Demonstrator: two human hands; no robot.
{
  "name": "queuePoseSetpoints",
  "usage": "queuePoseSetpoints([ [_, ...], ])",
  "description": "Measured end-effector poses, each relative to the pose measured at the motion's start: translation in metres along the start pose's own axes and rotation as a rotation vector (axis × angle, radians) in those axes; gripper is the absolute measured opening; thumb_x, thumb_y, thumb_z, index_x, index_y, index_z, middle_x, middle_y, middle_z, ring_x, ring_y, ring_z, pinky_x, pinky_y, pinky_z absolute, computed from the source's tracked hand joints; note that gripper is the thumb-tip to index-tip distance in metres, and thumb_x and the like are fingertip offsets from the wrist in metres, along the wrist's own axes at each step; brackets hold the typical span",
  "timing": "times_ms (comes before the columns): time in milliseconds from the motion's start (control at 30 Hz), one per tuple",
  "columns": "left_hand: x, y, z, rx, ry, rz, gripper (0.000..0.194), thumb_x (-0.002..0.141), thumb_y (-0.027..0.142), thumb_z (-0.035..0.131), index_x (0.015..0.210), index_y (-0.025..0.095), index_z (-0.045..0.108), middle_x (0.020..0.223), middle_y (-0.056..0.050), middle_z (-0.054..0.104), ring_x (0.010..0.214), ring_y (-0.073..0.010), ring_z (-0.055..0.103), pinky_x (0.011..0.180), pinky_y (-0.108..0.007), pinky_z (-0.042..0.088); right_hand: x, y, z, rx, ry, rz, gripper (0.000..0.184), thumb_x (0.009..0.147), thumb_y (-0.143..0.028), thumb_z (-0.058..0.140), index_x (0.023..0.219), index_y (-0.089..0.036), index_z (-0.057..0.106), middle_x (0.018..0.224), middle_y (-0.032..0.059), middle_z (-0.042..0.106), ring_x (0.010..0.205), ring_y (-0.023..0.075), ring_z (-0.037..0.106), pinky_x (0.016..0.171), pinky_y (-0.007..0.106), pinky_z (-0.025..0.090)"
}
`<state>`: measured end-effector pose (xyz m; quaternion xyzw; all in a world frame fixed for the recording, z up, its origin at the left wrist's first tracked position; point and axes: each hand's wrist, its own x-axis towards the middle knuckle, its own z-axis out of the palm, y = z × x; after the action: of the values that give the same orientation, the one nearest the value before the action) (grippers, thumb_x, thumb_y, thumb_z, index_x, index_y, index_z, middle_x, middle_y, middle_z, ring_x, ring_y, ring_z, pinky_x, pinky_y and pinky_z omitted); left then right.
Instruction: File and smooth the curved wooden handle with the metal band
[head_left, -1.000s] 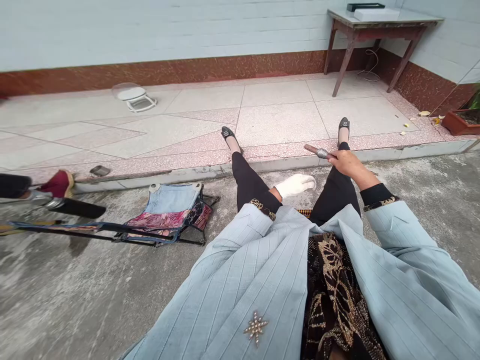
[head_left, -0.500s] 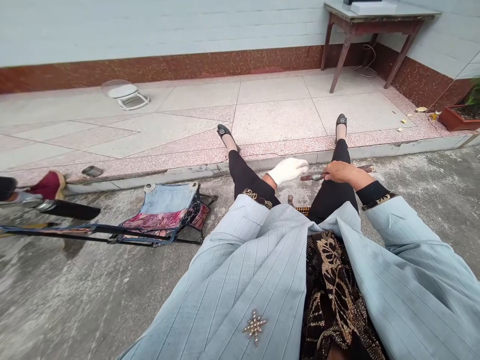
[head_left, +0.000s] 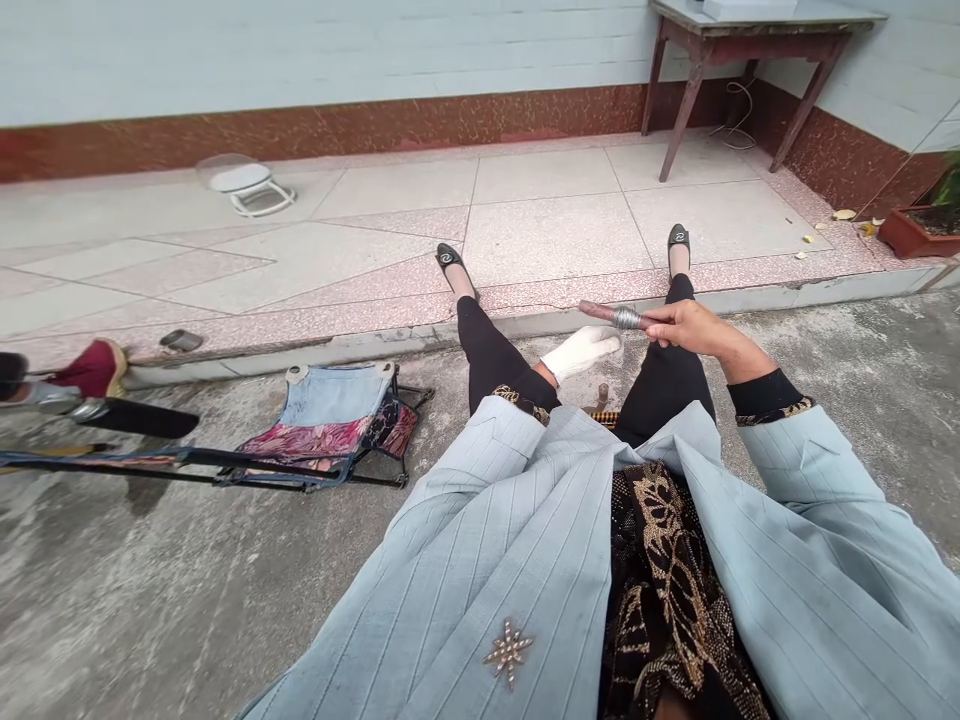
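My right hand (head_left: 686,327) is closed round a reddish-brown wooden stick (head_left: 596,310) with silvery wire (head_left: 626,318) wound about its middle. The stick points left and slightly up, over the gap between my knees. My left hand (head_left: 581,353), in a white knitted glove, is just below the stick's left part, apart from the wood. Its fingers are pressed together, and whatever may be between them is too small to make out. Below the hands, a small brown peg-like end (head_left: 603,392) and a yellow-and-black woven piece (head_left: 604,418) show partly between my legs.
On my left stands a folding chair (head_left: 330,400) with a denim and floral seat. Another person's red shoe (head_left: 90,372) is at the far left. A raised tiled step (head_left: 547,230) holds a white stool (head_left: 251,185) and a wooden table (head_left: 757,45). A planter (head_left: 919,235) sits at the right.
My right hand has raised and tilted the stick, its left end swinging up and left above the gloved hand. My left hand has lowered slightly.
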<state>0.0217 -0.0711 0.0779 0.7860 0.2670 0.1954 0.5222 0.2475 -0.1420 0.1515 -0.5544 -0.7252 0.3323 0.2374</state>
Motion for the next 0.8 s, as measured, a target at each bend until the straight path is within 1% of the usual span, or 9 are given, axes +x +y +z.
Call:
queuePoseSetpoints([
  [100,-0.005,0.000,0.008,-0.039,-0.047,0.002,0.039,0.093,0.050,0.051,0.083,0.015,0.063,0.066,0.002,0.050,0.058,-0.0101,0.039,0.058,-0.025,0.034,0.009,0.000,-0.001,-0.085,0.088,0.015,0.037,0.087,-0.037,0.058,0.108,-0.015,0.078,0.065,-0.0003,0.059,0.065,0.0158,0.052,0.067,0.028,0.037],
  [200,-0.010,0.003,0.011,-0.040,-0.055,-0.011,0.039,0.094,0.049,0.048,0.085,0.015,0.064,0.071,0.001,0.055,0.058,-0.0098,0.040,0.058,-0.025,0.035,0.017,0.001,-0.007,-0.244,0.194,0.061,0.032,0.089,-0.033,0.056,0.105,-0.016,0.078,0.073,0.0037,0.065,0.073,0.0194,0.057,0.069,0.029,0.038],
  [300,-0.017,0.007,0.008,0.140,-0.060,0.021,0.035,0.094,0.044,0.047,0.083,0.016,0.065,0.079,-0.001,0.063,0.067,-0.0123,0.051,0.068,-0.025,0.041,0.021,0.006,-0.011,-0.458,0.266,0.159,0.032,0.093,-0.034,0.055,0.111,-0.018,0.076,0.092,0.0095,0.073,0.086,0.0249,0.063,0.074,0.031,0.040],
  [367,-0.021,0.011,0.004,0.281,-0.043,0.049,0.033,0.095,0.041,0.046,0.084,0.017,0.066,0.082,-0.002,0.065,0.076,-0.0150,0.056,0.076,-0.027,0.043,0.023,0.009,-0.008,-0.596,0.236,0.221,0.035,0.096,-0.035,0.052,0.119,-0.019,0.074,0.103,0.0138,0.075,0.094,0.0291,0.066,0.076,0.034,0.041],
  [500,-0.025,0.017,-0.013,0.516,0.090,0.044,0.031,0.096,0.039,0.046,0.095,0.019,0.070,0.090,-0.004,0.071,0.084,-0.0190,0.061,0.079,-0.028,0.043,0.022,0.008,0.009,-0.759,0.049,0.261,0.039,0.099,-0.033,0.049,0.128,-0.018,0.071,0.117,0.0203,0.074,0.103,0.0344,0.068,0.081,0.038,0.044],
  [600,-0.023,0.018,-0.029,0.606,0.135,0.046,0.031,0.096,0.037,0.046,0.098,0.020,0.072,0.090,-0.004,0.071,0.085,-0.0197,0.062,0.080,-0.029,0.043,0.018,0.001,0.020,-0.729,-0.224,0.160,0.032,0.095,-0.026,0.055,0.116,-0.016,0.077,0.107,0.0185,0.076,0.098,0.0307,0.068,0.081,0.036,0.045],
  [667,-0.019,0.017,-0.035,0.558,0.122,0.053,0.028,0.094,0.035,0.048,0.094,0.019,0.071,0.087,-0.003,0.070,0.083,-0.0186,0.061,0.081,-0.028,0.043,0.012,-0.005,0.022,-0.534,-0.452,0.059,0.027,0.091,-0.023,0.059,0.108,-0.017,0.080,0.091,0.0114,0.076,0.083,0.0237,0.067,0.075,0.032,0.045],
  [733,-0.017,0.012,-0.033,0.410,0.109,0.060,0.024,0.091,0.033,0.051,0.091,0.016,0.069,0.086,-0.002,0.069,0.082,-0.0169,0.060,0.081,-0.027,0.044,0.006,-0.010,0.018,-0.240,-0.608,-0.014,0.028,0.089,-0.028,0.063,0.109,-0.020,0.080,0.078,0.0036,0.072,0.070,0.0171,0.062,0.068,0.028,0.045],
  [800,-0.016,0.005,-0.023,0.213,0.115,0.055,0.023,0.090,0.033,0.053,0.091,0.014,0.067,0.085,-0.002,0.067,0.080,-0.0150,0.059,0.079,-0.026,0.045,0.000,-0.013,0.013,0.027,-0.583,-0.055,0.035,0.087,-0.037,0.067,0.115,-0.022,0.079,0.076,0.0000,0.069,0.065,0.0136,0.058,0.065,0.026,0.045],
])
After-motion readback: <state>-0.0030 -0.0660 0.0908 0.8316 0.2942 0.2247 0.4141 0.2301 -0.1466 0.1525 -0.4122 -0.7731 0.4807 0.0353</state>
